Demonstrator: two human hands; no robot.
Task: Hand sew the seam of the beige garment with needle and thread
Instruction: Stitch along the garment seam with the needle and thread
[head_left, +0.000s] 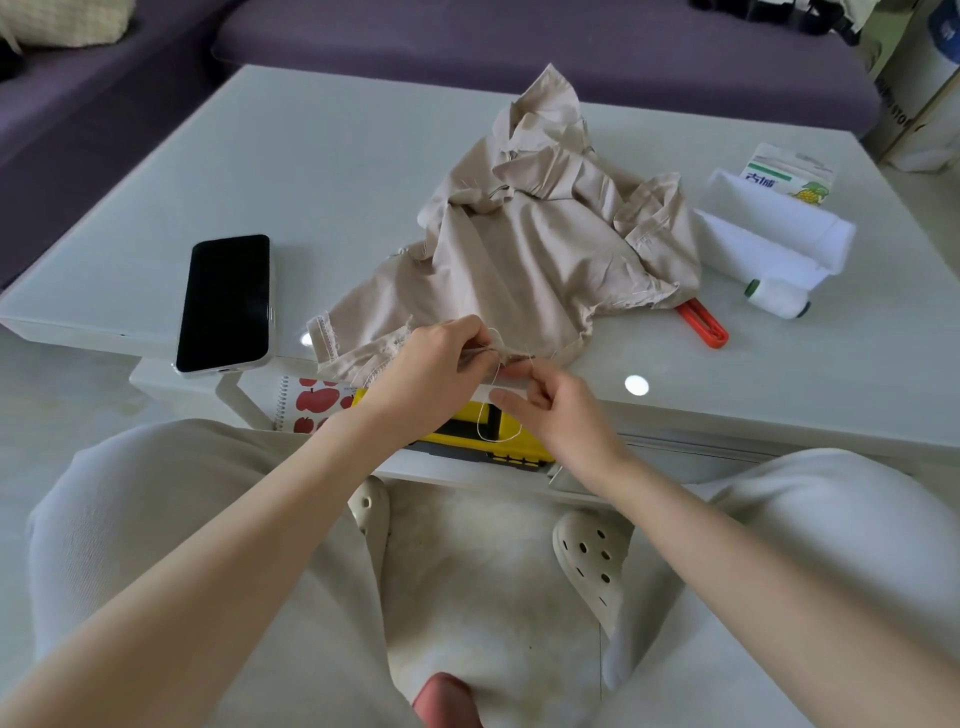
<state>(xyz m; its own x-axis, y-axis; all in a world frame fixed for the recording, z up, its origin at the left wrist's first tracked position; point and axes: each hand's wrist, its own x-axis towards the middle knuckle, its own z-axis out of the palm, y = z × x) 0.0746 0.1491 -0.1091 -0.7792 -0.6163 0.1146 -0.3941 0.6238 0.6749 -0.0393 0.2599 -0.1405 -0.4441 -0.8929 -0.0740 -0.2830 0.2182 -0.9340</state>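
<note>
The beige garment (530, 234) lies crumpled on the white table (311, 171), its near hem hanging over the front edge. My left hand (431, 364) pinches the seam edge at that hem. My right hand (545, 405) sits just to the right of it, fingers curled and pinching at the seam where the white thread (488, 415) comes out. The thread hangs in a loop below both hands. The needle is too small to make out.
A black phone (226, 301) lies at the table's front left. A white thread spool (776, 297), a red tool (701, 323), white folded material (769, 234) and a carton (789, 174) are at the right. A yellow box (483, 431) and apple-print notebook (311, 402) sit on the shelf below.
</note>
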